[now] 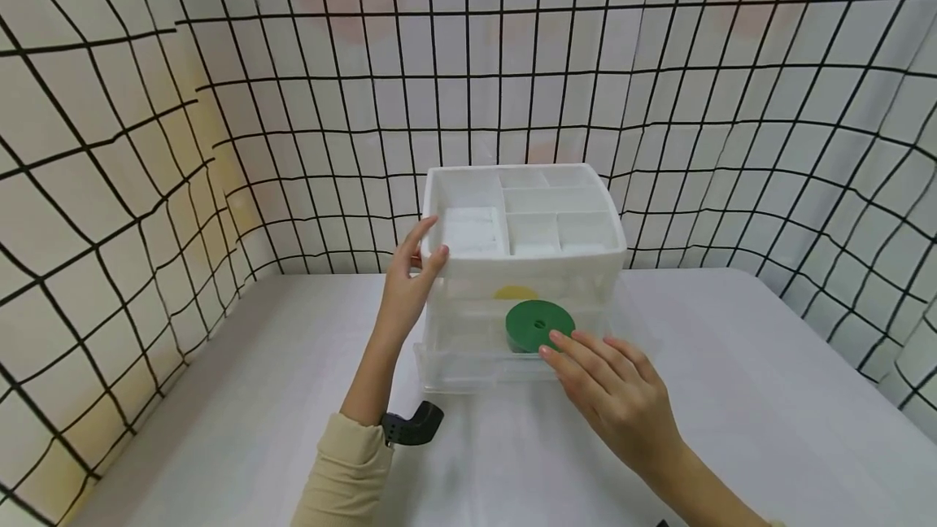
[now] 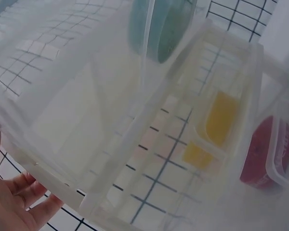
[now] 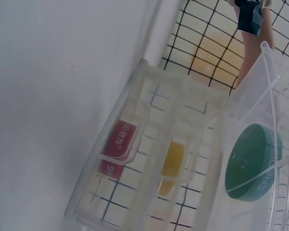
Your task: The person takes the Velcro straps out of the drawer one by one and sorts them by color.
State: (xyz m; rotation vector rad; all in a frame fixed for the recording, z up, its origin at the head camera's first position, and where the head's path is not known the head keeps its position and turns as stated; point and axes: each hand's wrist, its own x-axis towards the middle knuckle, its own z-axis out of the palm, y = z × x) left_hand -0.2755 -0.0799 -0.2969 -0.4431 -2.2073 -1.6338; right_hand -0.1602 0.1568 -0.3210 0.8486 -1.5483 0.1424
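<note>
A white drawer organizer [image 1: 527,265] with a divided top tray and clear drawers stands on the white table. Its lowest drawer [image 1: 468,371] is pulled out, and a round green box [image 1: 540,325] lies in it. My left hand [image 1: 408,287] rests against the organizer's upper left corner, fingers spread; in the left wrist view its fingertips [image 2: 45,209] touch the side edge. Over the open drawer's front, my right hand [image 1: 618,397] reaches with extended fingers near the green box; whether they touch it I cannot tell. Behind clear drawer fronts show a yellow thing [image 3: 173,163] and a red package [image 3: 119,144].
Black wire grid panels [image 1: 512,104] over white cloth enclose the table [image 1: 241,405] at the back and both sides. A dark band with a camera [image 1: 413,424] sits on the left wrist.
</note>
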